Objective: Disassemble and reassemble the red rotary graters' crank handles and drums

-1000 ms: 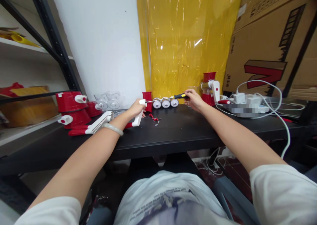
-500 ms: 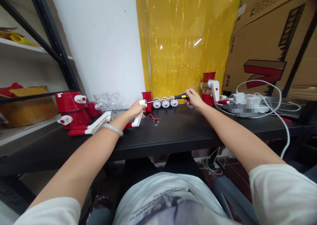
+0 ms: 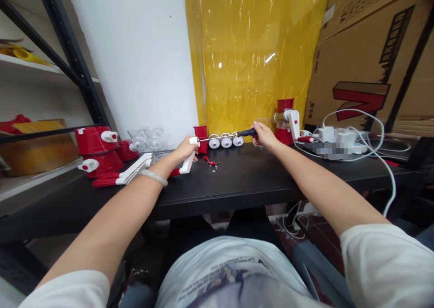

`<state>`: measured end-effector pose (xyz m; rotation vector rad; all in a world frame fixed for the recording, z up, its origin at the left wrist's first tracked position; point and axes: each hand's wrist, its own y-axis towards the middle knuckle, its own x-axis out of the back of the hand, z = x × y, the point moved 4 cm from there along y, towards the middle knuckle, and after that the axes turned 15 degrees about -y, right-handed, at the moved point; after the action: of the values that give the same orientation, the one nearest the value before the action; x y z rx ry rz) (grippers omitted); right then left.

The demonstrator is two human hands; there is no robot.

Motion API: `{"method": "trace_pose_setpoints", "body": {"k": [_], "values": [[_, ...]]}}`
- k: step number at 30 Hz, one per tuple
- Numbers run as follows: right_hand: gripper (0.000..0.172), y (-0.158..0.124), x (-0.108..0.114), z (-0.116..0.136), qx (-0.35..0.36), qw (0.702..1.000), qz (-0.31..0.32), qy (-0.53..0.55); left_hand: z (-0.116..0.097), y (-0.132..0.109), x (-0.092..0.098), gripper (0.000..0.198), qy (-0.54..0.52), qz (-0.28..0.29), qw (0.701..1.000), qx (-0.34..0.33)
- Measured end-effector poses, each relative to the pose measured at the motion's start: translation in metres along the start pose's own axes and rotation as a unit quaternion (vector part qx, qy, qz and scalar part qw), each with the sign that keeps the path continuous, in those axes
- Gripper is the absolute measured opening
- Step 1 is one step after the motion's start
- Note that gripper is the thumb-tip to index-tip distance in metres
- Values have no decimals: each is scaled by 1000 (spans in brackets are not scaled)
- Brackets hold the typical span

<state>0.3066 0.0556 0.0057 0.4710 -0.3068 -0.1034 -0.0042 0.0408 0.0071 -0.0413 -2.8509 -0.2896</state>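
My left hand (image 3: 185, 149) is closed around a white crank handle (image 3: 187, 163) with a red grip, held just above the black table. My right hand (image 3: 265, 136) grips the dark handle of a screwdriver (image 3: 247, 133). Its long shaft runs level to the left, and the tip meets the top end of the crank handle; the exact contact is too small to make out. Below and between the hands lie small red parts (image 3: 209, 161) and several screws (image 3: 213, 170). Behind the shaft stands a row of white round drum pieces (image 3: 226, 141) beside a red housing (image 3: 200, 138).
Stacked red housings (image 3: 95, 149), more white crank handles (image 3: 134, 168) and clear plastic parts (image 3: 149, 138) are at the left. A red-and-white grinder (image 3: 285, 120) stands at the back right, near chargers and white cables (image 3: 339, 138). A cardboard box (image 3: 362, 63) leans behind.
The screwdriver handle has turned in my right hand, its yellow marking no longer facing the same way. Both hands stay in nearly the same place.
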Motion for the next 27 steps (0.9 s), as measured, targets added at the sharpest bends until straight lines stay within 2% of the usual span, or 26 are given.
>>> {"method": "trace_pose_setpoints", "body": {"k": [3, 6, 11, 13, 17, 20, 23, 27], "values": [[37, 0, 0, -1, 14, 1000, -5, -15, 0, -1, 1, 52, 0, -4, 1000, 3], [24, -2, 1, 2, -3, 999, -8, 33, 1, 0, 0, 51, 0, -1, 1000, 4], [25, -8, 2, 10, -5, 994, 17, 103, 1, 1, -1, 50, -5, 8, 1000, 0], [24, -8, 2, 10, -4, 996, 14, 90, -1, -1, -1, 50, -11, 7, 1000, 0], [45, -3, 3, 5, 14, 1000, -8, -8, -6, -6, -2, 50, -15, 0, 1000, 5], [38, 0, 3, 2, 33, 998, -18, -42, -8, -7, -3, 48, -14, -2, 1000, 4], [27, 0, 3, 0, 9, 1000, -17, 3, -7, -6, -3, 47, -12, 2, 1000, -1], [30, -2, 2, 2, -17, 997, -4, 80, -6, -4, -3, 50, -11, 10, 1000, -6]]}}
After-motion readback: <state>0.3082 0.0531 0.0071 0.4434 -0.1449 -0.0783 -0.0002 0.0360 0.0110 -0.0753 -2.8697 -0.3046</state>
